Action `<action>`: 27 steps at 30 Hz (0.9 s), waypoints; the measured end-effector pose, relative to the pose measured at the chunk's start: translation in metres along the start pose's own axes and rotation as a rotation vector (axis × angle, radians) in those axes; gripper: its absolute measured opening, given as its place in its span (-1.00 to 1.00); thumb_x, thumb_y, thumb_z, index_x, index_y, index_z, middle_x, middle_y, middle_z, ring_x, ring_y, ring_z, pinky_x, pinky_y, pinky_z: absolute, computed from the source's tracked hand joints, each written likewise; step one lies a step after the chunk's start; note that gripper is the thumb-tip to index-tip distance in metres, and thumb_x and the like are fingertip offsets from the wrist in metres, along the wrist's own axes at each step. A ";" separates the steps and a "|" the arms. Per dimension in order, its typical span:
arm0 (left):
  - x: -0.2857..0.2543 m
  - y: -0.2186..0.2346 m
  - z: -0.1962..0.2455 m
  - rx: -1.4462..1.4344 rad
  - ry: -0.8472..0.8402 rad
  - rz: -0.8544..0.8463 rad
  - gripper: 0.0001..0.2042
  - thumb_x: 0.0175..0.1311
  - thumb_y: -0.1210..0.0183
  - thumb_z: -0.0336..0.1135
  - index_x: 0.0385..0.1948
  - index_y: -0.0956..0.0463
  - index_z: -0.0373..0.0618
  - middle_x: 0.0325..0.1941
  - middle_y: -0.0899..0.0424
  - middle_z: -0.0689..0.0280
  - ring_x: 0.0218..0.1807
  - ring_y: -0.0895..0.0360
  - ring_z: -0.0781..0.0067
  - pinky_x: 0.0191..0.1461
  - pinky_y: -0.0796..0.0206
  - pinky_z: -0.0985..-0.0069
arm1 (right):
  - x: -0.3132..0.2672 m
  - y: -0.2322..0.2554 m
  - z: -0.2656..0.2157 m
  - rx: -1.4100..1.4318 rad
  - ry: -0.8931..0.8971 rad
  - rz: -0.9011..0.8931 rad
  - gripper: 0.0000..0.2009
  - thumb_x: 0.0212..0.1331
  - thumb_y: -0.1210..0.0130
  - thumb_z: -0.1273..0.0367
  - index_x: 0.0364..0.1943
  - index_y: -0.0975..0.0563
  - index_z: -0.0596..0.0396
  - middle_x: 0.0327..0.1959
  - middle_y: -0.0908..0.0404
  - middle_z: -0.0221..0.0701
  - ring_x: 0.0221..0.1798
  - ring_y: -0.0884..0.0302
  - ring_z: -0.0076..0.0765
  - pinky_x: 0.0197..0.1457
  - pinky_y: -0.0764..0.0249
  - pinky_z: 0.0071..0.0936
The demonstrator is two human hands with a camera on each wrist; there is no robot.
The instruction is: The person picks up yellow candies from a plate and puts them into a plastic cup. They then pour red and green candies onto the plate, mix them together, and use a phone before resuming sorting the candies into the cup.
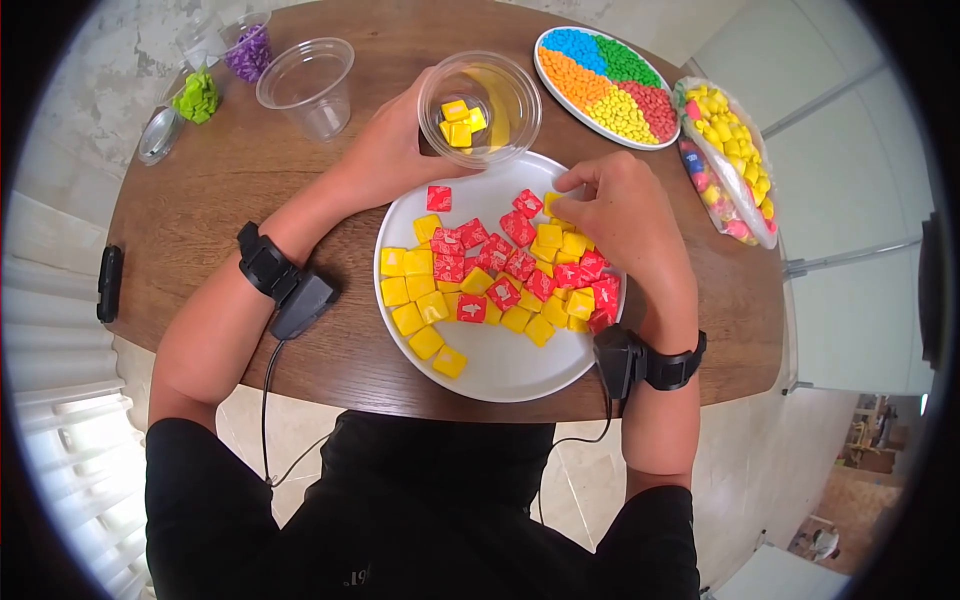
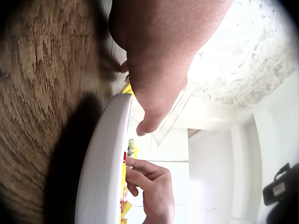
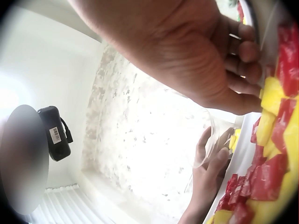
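Observation:
My left hand (image 1: 388, 150) holds a clear plastic cup (image 1: 508, 150) tilted at the back rim of a white plate (image 1: 500, 375); several yellow wrapped squares (image 1: 460, 132) lie in the cup. Red wrapped squares (image 1: 471, 308) and yellow ones (image 1: 425, 343) are spread over the plate. Above the plate's right side, my right hand (image 1: 628, 215) has its thumb and finger at a yellow square (image 1: 552, 203). In the right wrist view, the thumb of my right hand (image 3: 210, 70) touches the pile's edge; whether it pinches a piece is unclear.
An empty clear cup (image 1: 325, 115), a cup of purple pieces (image 1: 248, 55), green pieces (image 1: 197, 97) and a lid (image 1: 160, 136) stand at the back left. A plate of coloured pieces (image 1: 572, 78) and a bag of yellow and pink pieces (image 1: 735, 150) are at the back right.

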State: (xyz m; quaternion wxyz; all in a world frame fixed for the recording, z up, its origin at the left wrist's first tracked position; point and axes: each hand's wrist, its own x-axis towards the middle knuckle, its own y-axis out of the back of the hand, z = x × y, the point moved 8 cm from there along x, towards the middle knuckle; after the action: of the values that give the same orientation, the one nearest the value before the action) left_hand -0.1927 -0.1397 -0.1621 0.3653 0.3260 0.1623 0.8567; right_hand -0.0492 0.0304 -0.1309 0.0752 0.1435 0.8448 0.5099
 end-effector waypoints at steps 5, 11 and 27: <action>0.000 0.000 0.002 -0.012 -0.013 -0.009 -0.08 -0.01 -0.58 -0.27 0.46 -0.26 -0.13 0.33 -0.60 0.07 0.39 -0.55 0.13 0.46 -0.37 0.25 | 0.000 -0.002 -0.004 0.043 -0.011 -0.024 -0.80 0.00 -0.35 0.36 -0.33 -0.75 0.21 -0.29 -0.75 -0.02 -0.12 -0.74 0.10 0.04 -0.60 -0.11; -0.001 0.001 0.001 0.003 0.004 -0.007 -0.06 -0.01 -0.58 -0.28 0.48 -0.23 -0.13 0.35 -0.58 0.06 0.41 -0.53 0.12 0.47 -0.36 0.24 | 0.000 -0.002 -0.011 0.108 0.080 0.014 -0.81 -0.03 -0.39 0.39 -0.41 -0.68 0.24 -0.41 -0.70 -0.08 -0.26 -0.71 0.06 -0.08 -0.58 -0.14; -0.001 -0.004 0.006 0.039 -0.055 -0.001 0.14 0.07 -0.56 -0.17 0.62 0.12 -0.12 0.52 -0.36 -0.11 0.58 -0.29 -0.01 0.60 -0.16 0.18 | -0.001 0.014 -0.025 0.546 0.177 0.239 -0.92 0.10 -0.27 0.55 -0.32 -0.70 0.26 -0.58 -0.57 -0.44 -0.51 -0.46 -0.60 -0.40 -0.38 -0.54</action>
State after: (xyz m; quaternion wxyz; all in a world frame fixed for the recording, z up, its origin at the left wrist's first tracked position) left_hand -0.1864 -0.1380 -0.1605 0.3636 0.3565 0.1690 0.8439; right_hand -0.0522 0.0152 -0.1070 -0.1002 0.2116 0.9310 0.2800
